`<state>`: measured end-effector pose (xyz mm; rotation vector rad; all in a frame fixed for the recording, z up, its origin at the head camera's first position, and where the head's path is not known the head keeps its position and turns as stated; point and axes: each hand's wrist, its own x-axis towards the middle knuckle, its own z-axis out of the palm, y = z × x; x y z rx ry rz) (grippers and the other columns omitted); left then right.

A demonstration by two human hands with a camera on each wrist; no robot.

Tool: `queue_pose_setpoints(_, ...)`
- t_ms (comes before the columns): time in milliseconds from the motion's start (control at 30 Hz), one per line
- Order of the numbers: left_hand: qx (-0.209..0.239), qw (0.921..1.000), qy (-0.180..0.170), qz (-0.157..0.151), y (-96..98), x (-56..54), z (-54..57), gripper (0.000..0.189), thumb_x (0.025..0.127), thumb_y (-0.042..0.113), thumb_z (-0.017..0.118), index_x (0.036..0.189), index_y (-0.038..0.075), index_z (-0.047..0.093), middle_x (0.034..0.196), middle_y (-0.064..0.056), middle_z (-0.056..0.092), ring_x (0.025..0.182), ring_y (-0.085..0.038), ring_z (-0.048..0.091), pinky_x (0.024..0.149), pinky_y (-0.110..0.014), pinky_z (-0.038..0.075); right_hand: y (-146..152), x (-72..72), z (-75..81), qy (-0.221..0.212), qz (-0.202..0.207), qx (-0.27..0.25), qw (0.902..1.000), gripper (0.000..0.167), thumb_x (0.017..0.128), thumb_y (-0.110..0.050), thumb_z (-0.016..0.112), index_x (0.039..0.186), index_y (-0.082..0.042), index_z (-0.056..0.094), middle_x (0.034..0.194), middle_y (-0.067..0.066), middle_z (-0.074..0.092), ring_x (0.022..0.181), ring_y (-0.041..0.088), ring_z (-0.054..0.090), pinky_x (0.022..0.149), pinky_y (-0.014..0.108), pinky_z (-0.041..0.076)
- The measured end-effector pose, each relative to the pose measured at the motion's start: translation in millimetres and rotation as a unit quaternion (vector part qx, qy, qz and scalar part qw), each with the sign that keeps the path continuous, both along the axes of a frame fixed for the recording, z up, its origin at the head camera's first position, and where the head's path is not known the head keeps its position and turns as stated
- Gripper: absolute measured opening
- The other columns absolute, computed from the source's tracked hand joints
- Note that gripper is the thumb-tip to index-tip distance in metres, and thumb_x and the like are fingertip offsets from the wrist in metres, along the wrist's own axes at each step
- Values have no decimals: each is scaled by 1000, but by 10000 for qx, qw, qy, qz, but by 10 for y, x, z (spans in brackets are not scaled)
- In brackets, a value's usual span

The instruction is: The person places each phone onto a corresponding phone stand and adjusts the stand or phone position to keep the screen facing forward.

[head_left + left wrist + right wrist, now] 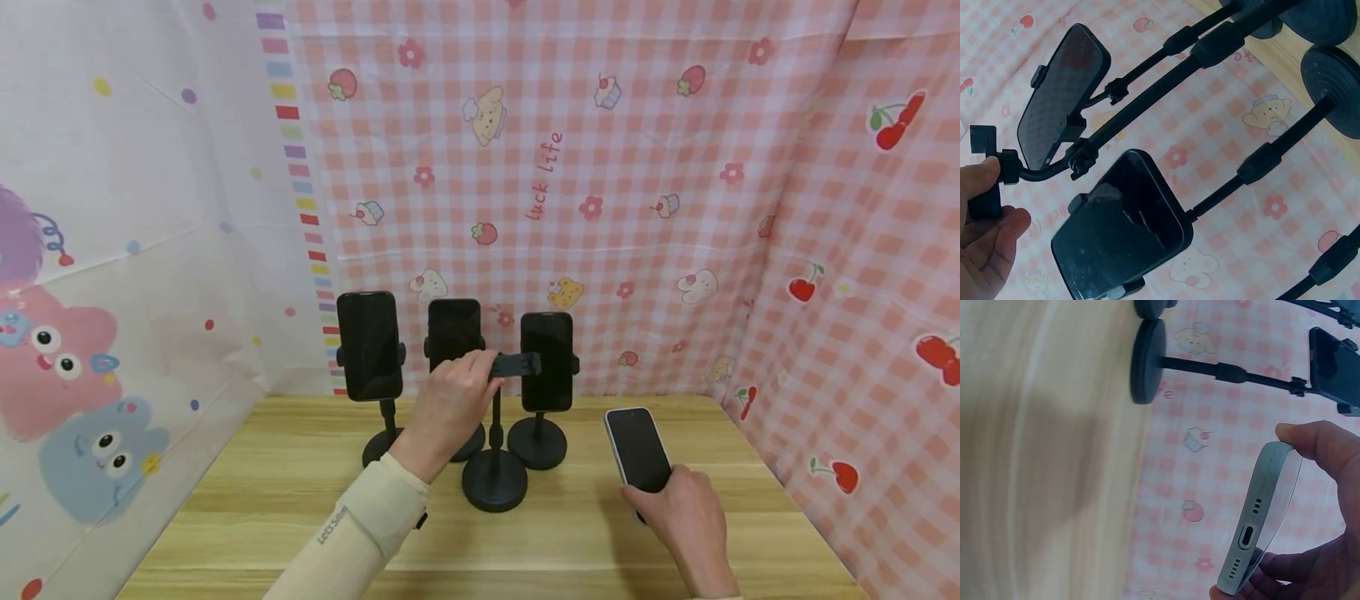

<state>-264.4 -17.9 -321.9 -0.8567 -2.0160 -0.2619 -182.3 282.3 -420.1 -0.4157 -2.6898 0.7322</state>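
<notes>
My left hand [453, 396] grips the clamp [517, 365] at the top of the nearest black phone stand [495, 483]. In the left wrist view, thumb and fingers hold that clamp [984, 199] from both sides, and it has no phone in it. My right hand [688, 512] holds a phone [641, 450] in a pale case by its lower end, screen up, over the right part of the table. The right wrist view shows this phone's bottom edge [1249, 528] with its charging port, thumb on one side edge and fingers at the other.
Three more black stands rise behind the front one, bearing a left phone [370, 346], a middle phone [454, 327] and a right phone [547, 362]. Their round bases stand close together on the wooden table [262, 500]. A checked cloth [600, 250] hangs behind.
</notes>
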Motion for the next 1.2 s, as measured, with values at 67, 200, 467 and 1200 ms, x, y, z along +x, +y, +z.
queue_pose_setpoints(67,30,10000,-13,12,17,6,4,36,84,18,81,111,-2,68,99,-13,72,81,-21,70,73,-35,57,-18,6,47,-20,-17,-20,10000,53,68,-44,81,77,3,57,72,16,55,58,27,53,47,39,40)
queue_pose_setpoints(200,141,9998,-164,-44,32,9,0,39,84,18,81,115,-2,67,101,-14,72,82,-22,70,75,-36,57,-56,14,157,2,6,-53,10000,59,71,-48,80,83,5,58,75,16,56,60,27,53,48,38,41)
queue_pose_setpoints(467,359,9972,-613,-222,-14,23,3,48,87,18,79,126,-3,62,108,-16,70,85,-23,71,79,-36,57,-209,1,399,286,103,-68,9995,62,72,-52,80,89,4,61,79,16,59,66,27,55,50,38,41)
queue_pose_setpoints(1200,479,9949,-716,-520,-135,13,-65,48,85,15,80,126,-3,63,109,-17,70,82,-24,71,73,-35,58,-580,-23,732,653,252,-319,9970,77,75,-56,77,120,4,60,100,19,61,89,32,56,68,46,46)
